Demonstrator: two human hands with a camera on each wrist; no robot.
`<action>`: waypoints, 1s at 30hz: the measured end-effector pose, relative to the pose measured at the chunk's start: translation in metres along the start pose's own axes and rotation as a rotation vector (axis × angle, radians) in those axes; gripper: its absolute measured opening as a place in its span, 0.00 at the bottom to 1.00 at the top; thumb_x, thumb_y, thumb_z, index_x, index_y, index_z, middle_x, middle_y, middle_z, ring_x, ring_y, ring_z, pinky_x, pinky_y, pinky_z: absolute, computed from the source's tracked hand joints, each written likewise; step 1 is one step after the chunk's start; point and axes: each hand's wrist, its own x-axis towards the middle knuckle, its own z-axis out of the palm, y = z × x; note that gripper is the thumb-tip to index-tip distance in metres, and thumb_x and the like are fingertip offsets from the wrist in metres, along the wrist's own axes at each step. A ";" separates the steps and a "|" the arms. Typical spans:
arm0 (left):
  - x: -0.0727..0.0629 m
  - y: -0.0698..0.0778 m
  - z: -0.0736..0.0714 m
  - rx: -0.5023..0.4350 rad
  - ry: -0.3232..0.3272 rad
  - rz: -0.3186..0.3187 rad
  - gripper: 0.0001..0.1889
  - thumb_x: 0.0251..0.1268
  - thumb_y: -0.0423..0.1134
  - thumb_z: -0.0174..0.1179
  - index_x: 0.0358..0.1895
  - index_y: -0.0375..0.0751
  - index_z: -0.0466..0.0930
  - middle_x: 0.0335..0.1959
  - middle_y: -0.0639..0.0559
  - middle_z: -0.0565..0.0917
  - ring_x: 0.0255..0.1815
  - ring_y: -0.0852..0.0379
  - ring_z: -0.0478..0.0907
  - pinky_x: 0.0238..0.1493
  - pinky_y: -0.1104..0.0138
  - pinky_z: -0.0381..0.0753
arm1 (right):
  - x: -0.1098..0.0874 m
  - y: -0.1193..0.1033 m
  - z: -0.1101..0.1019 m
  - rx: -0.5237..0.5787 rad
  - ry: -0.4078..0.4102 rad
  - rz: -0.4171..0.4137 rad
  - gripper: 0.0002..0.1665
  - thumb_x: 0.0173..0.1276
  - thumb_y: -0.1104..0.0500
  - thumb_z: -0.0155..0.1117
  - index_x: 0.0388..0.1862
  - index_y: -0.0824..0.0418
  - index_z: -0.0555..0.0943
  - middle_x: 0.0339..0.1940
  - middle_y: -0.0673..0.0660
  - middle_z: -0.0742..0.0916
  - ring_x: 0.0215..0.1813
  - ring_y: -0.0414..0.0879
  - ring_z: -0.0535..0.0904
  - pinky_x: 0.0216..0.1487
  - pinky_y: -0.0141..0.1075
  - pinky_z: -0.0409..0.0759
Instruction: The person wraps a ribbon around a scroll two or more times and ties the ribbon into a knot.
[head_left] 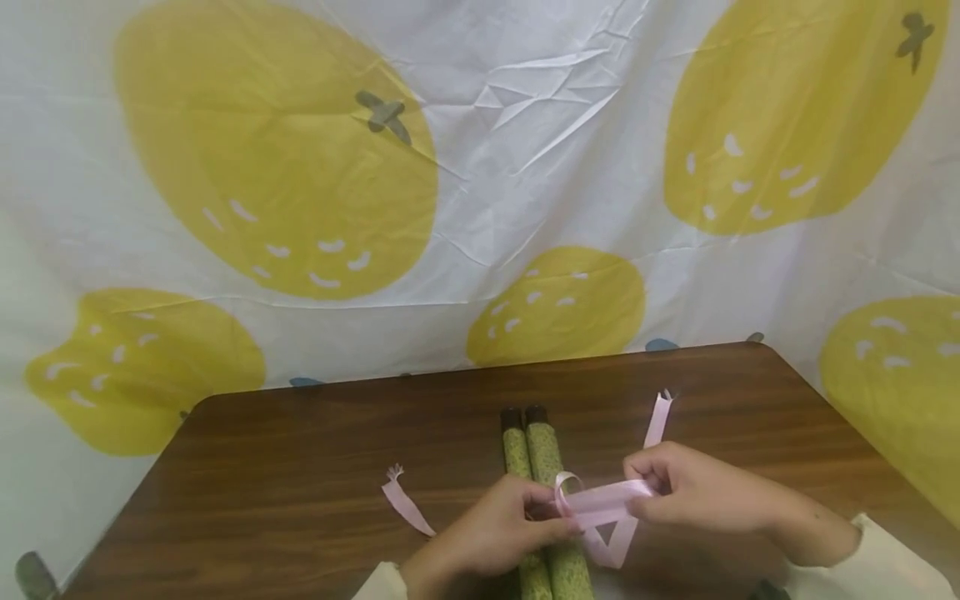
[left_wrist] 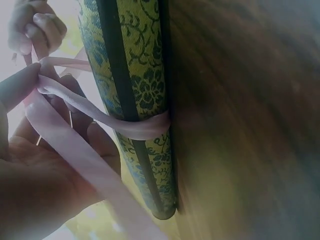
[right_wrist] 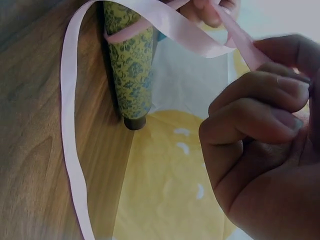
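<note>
Two rolled scrolls [head_left: 544, 446] in green floral cloth, with dark end knobs, lie side by side on the table. A pink ribbon [left_wrist: 145, 129] wraps round them. My left hand [head_left: 498, 525] is over the scrolls and pinches the ribbon between thumb and fingers, close to a small upright loop. To the right, my right hand [head_left: 693, 492] pinches a stretch of ribbon drawn taut between the hands. One frayed ribbon end [head_left: 405, 504] lies left of the left hand; the other end [head_left: 660, 417] reaches out beyond the right hand. In the right wrist view, a long ribbon strand [right_wrist: 72, 135] hangs in a curve.
The brown wood-grain table [head_left: 300, 467] extends on both sides of the scrolls. A white cloth [head_left: 495, 200] printed with yellow fruit hangs behind the table and along its sides. Light sleeves [head_left: 877, 567] cover the forearms.
</note>
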 end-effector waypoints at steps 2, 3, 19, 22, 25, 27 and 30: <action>0.000 0.000 -0.001 0.003 -0.001 0.004 0.08 0.65 0.39 0.66 0.35 0.36 0.88 0.33 0.44 0.89 0.30 0.70 0.77 0.36 0.76 0.77 | -0.001 -0.001 0.001 -0.014 0.020 0.006 0.14 0.65 0.71 0.61 0.23 0.63 0.67 0.15 0.59 0.68 0.20 0.25 0.62 0.15 0.23 0.56; 0.000 0.000 -0.001 0.007 0.000 0.005 0.08 0.65 0.39 0.66 0.35 0.36 0.88 0.33 0.43 0.89 0.31 0.70 0.77 0.36 0.76 0.77 | -0.001 -0.002 0.001 -0.022 0.034 0.014 0.15 0.64 0.71 0.61 0.22 0.63 0.66 0.15 0.60 0.68 0.20 0.25 0.61 0.15 0.22 0.56; -0.001 -0.002 -0.001 0.054 0.015 -0.026 0.09 0.64 0.42 0.67 0.34 0.39 0.88 0.23 0.60 0.78 0.22 0.69 0.68 0.24 0.76 0.68 | -0.028 -0.004 -0.011 -0.052 0.222 0.261 0.14 0.74 0.59 0.59 0.26 0.61 0.78 0.13 0.42 0.68 0.15 0.30 0.58 0.12 0.28 0.52; -0.001 -0.003 -0.001 0.052 0.015 -0.018 0.09 0.63 0.41 0.68 0.34 0.37 0.88 0.21 0.60 0.77 0.21 0.69 0.67 0.22 0.76 0.67 | -0.037 -0.002 -0.017 -0.083 0.240 0.280 0.17 0.74 0.58 0.60 0.24 0.62 0.74 0.14 0.43 0.68 0.15 0.29 0.59 0.11 0.27 0.53; -0.001 -0.002 0.000 0.055 0.019 -0.007 0.10 0.63 0.41 0.68 0.32 0.35 0.87 0.19 0.60 0.75 0.19 0.70 0.66 0.21 0.77 0.66 | -0.049 0.003 -0.023 -0.121 0.246 0.261 0.17 0.75 0.60 0.58 0.23 0.62 0.73 0.11 0.50 0.67 0.16 0.28 0.60 0.10 0.28 0.54; -0.002 -0.002 0.000 0.057 0.015 -0.007 0.10 0.63 0.40 0.68 0.32 0.35 0.87 0.18 0.60 0.74 0.18 0.70 0.65 0.20 0.77 0.66 | -0.057 0.008 -0.026 -0.145 0.245 0.248 0.17 0.75 0.61 0.57 0.23 0.61 0.73 0.12 0.56 0.67 0.16 0.27 0.60 0.11 0.29 0.55; -0.002 -0.002 -0.001 0.068 0.014 -0.009 0.10 0.63 0.40 0.68 0.32 0.35 0.86 0.18 0.60 0.73 0.18 0.70 0.64 0.20 0.76 0.65 | -0.070 0.015 -0.032 -0.181 0.255 0.247 0.18 0.75 0.63 0.57 0.22 0.61 0.70 0.14 0.61 0.65 0.18 0.27 0.59 0.13 0.29 0.58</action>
